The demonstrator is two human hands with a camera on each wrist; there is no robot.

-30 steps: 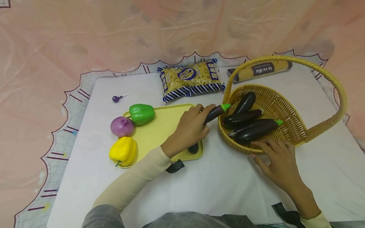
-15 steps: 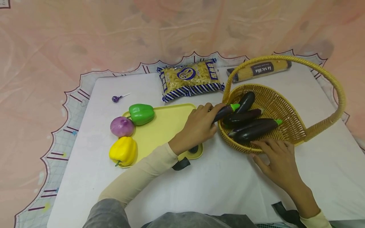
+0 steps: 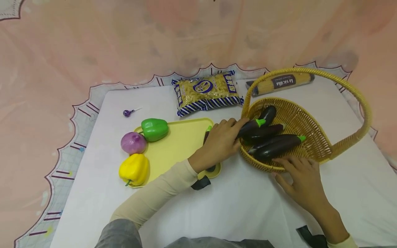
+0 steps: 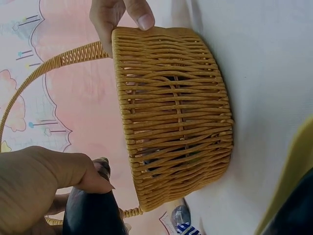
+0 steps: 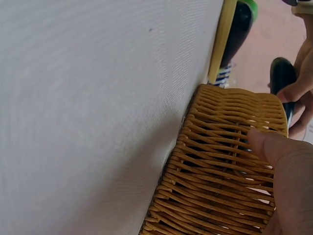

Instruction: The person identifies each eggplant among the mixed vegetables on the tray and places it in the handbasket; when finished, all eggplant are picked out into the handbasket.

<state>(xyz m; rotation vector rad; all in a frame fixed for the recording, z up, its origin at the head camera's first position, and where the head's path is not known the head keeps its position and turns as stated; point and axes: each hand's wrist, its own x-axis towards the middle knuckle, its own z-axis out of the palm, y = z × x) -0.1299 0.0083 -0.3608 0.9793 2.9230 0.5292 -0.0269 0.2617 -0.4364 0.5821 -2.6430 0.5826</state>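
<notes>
My left hand [image 3: 221,143] grips a dark eggplant [image 3: 248,128] with a green cap, held at the left rim of the wicker basket [image 3: 319,137]. In the left wrist view the thumb presses on this eggplant [image 4: 93,213]. Several more eggplants [image 3: 276,148] lie inside the basket. My right hand [image 3: 305,181] pinches the near rim, thumb outside and fingers over the edge. Its thumb shows on the weave in the right wrist view. On the yellow tray [image 3: 180,141] at least one eggplant [image 3: 207,135] lies partly hidden under my left hand and wrist.
A green bell pepper [image 3: 154,130], a purple onion [image 3: 133,143] and a yellow bell pepper [image 3: 134,169] line the tray's left side. A lollipop [image 3: 128,113] lies beyond them. Behind stand a pasta bag [image 3: 206,91] and a spaghetti pack [image 3: 282,83]. The basket handle [image 3: 367,113] arches up.
My left hand has carried the eggplant rightward from above the tray to the basket's left rim. A green eggplant tip on the tray has come into view. The right hand stays on the rim.
</notes>
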